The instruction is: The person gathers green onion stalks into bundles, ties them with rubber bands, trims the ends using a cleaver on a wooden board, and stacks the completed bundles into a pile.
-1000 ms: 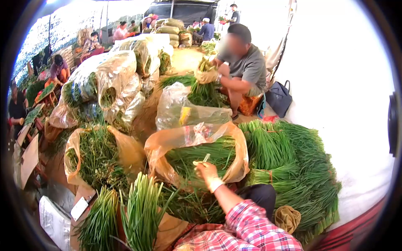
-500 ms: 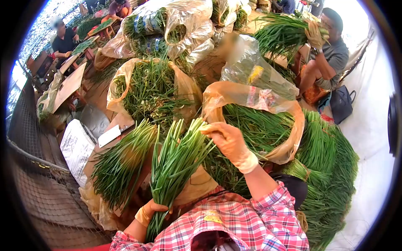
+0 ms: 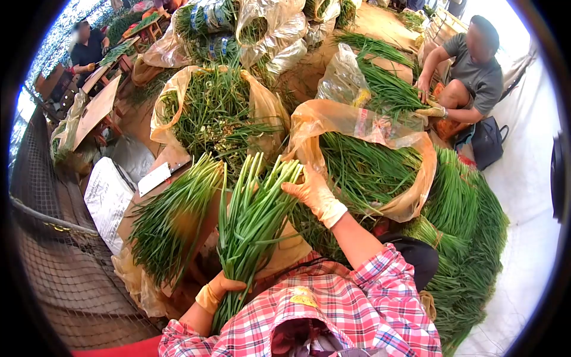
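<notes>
My gloved left hand (image 3: 223, 289) is closed around the lower, leafy part of a bunch of garlic chives (image 3: 250, 223). The bunch stands nearly upright in front of my chest, pale cut ends at the top. Against the right side of those pale ends rests my gloved right hand (image 3: 316, 193), with thumb and fingers apart; some fingertips are hard to make out. Just left of the bunch, another heap of garlic chives (image 3: 178, 220) lies on a board, beside a cleaver (image 3: 156, 178) with a broad pale blade.
An open plastic bag (image 3: 160, 128) of loose greens and trimmings stands ahead. Another bag (image 3: 422, 190) with long greens sits right of it. Tied bundles (image 3: 470, 238) are piled along my right. A co-worker (image 3: 476, 77) sits at the far right; netting (image 3: 65, 279) borders the left.
My right hand has lowered slightly and its fingers have spread at the stem ends. The bunch tilts a little more upright. The co-worker at right has lowered a bunch onto the pile in front.
</notes>
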The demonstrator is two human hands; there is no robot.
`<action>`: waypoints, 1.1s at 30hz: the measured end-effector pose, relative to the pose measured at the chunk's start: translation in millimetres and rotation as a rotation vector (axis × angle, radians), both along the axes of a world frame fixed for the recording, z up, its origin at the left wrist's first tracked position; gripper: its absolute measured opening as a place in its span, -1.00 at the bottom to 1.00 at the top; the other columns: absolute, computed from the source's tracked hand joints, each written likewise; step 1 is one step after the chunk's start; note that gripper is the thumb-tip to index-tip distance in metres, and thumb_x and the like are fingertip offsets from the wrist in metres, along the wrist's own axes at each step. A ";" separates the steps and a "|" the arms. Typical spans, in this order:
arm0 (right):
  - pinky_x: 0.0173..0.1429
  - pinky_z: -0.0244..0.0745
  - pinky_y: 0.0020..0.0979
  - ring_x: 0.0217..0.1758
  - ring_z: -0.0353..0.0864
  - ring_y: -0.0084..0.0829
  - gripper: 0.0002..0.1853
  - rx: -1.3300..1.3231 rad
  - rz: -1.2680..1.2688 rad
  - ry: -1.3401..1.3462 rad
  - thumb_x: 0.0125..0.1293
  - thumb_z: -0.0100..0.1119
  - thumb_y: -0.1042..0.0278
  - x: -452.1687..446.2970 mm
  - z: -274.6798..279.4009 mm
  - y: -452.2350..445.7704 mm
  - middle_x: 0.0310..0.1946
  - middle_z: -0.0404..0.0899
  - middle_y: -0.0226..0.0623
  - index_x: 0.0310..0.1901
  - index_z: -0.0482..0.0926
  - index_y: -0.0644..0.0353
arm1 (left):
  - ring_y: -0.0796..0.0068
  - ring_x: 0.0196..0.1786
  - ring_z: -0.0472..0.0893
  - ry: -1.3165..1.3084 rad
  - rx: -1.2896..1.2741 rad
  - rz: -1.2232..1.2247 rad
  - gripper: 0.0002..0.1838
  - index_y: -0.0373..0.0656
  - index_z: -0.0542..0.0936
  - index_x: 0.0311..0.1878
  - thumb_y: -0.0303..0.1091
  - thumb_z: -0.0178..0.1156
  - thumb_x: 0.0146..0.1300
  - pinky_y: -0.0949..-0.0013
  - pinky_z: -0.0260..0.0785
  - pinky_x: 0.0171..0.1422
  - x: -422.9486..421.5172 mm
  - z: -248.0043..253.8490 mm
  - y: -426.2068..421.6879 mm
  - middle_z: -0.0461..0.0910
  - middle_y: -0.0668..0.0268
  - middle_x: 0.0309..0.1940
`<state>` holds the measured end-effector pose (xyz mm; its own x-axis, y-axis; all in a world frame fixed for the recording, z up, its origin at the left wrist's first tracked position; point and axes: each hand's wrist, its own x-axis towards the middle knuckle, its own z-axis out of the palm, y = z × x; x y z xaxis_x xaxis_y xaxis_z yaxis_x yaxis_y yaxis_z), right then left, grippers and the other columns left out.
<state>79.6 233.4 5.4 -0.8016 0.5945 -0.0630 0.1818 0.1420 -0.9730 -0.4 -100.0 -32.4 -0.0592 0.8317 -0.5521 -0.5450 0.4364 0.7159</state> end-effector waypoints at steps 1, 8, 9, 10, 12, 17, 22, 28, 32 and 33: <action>0.05 0.42 -0.32 -0.07 0.57 -0.20 -0.24 -0.009 -0.024 0.038 -0.01 0.43 0.04 3.7 -8.3 -2.7 -0.17 0.58 0.01 0.10 0.33 0.41 | 0.37 -0.36 0.60 -0.004 0.000 0.002 -0.49 -0.30 0.50 0.00 -0.41 0.28 -0.12 0.37 0.45 -0.27 -0.8 -4.2 -1.7 0.61 0.20 -0.33; 0.02 0.41 -0.31 -0.03 0.50 -0.07 0.03 0.443 -0.024 -0.651 0.00 0.36 -0.08 19.9 32.7 -21.1 -0.05 0.49 0.03 0.37 -0.03 0.21 | 0.39 -0.33 0.60 -0.081 0.057 0.025 -0.50 -0.31 0.51 0.00 -0.46 0.30 -0.12 0.39 0.47 -0.25 3.1 7.8 7.5 0.61 0.18 -0.30; 0.01 0.41 -0.30 -0.05 0.51 -0.10 0.01 0.706 -0.091 -0.504 -0.02 0.38 -0.05 21.3 23.8 -18.1 -0.04 0.48 -0.01 0.36 0.01 0.19 | 0.39 -0.33 0.60 -0.066 0.076 0.031 -0.49 -0.32 0.50 0.00 -0.47 0.30 -0.13 0.39 0.47 -0.25 3.5 10.5 8.8 0.61 0.18 -0.29; 0.00 0.40 -0.29 -0.07 0.51 -0.12 -0.01 0.962 -0.159 -0.346 -0.04 0.39 -0.02 22.8 18.9 -16.0 -0.04 0.48 -0.05 0.35 0.05 0.17 | 0.39 -0.33 0.60 -0.066 0.075 0.033 -0.49 -0.32 0.50 0.00 -0.47 0.30 -0.13 0.39 0.47 -0.25 3.6 10.3 9.0 0.61 0.18 -0.29; 0.05 0.36 -0.26 -0.01 0.47 -0.15 -0.05 0.904 -0.165 -0.282 -0.09 0.41 0.05 23.9 30.0 -16.5 0.00 0.46 -0.11 0.32 0.11 0.14 | 0.38 -0.32 0.61 -0.039 0.060 0.033 -0.48 -0.32 0.50 0.00 -0.49 0.31 -0.13 0.36 0.48 -0.23 3.5 9.0 10.1 0.61 0.18 -0.29; 0.25 0.21 -0.17 0.16 0.35 -0.16 -0.29 1.054 -0.140 -0.165 -0.09 0.41 0.13 21.6 43.0 -13.1 0.03 0.44 -0.19 0.13 0.37 0.17 | 0.38 -0.29 0.60 -0.009 0.059 -0.006 -0.48 -0.31 0.50 0.00 -0.52 0.32 -0.14 0.32 0.48 -0.21 0.6 -1.4 4.1 0.61 0.19 -0.28; 0.39 0.06 -0.14 0.36 0.13 -0.02 -0.44 0.598 0.004 -0.042 -0.03 0.39 -0.03 13.2 23.8 -5.2 0.25 0.28 -0.11 -0.09 0.56 0.23 | 0.42 -0.22 0.58 0.232 0.147 -0.036 -0.44 -0.27 0.51 0.03 -0.51 0.36 -0.17 0.33 0.46 -0.11 4.9 -19.4 2.6 0.61 0.25 -0.22; 0.43 -0.05 -0.17 0.42 0.02 0.05 -0.55 0.294 0.058 -0.065 0.06 0.34 -0.02 5.1 -0.1 -8.8 0.30 0.11 0.24 -0.26 0.63 0.26 | 0.44 -0.01 0.53 0.176 0.025 0.187 -0.35 -0.20 0.50 0.10 -0.57 0.38 -0.21 0.35 0.35 0.11 22.5 10.1 7.3 0.58 0.34 -0.06; 0.36 0.06 -0.20 0.34 0.15 -0.03 -0.75 -0.049 -0.078 0.353 0.13 0.32 0.24 16.1 -18.7 -9.9 0.23 0.25 0.11 -0.35 0.59 0.28 | 0.42 0.00 0.53 0.053 0.033 0.212 -0.34 -0.20 0.50 0.10 -0.58 0.37 -0.23 0.34 0.35 0.12 19.2 11.2 8.6 0.58 0.33 -0.05; 0.36 0.04 -0.16 0.35 0.14 -0.02 -0.79 0.349 -0.005 0.143 0.14 0.29 0.28 23.7 1.3 -10.4 0.23 0.26 0.11 -0.36 0.57 0.27 | 0.42 0.00 0.53 0.030 0.048 0.186 -0.33 -0.20 0.49 0.11 -0.58 0.37 -0.23 0.34 0.34 0.13 16.6 3.1 7.2 0.58 0.32 -0.05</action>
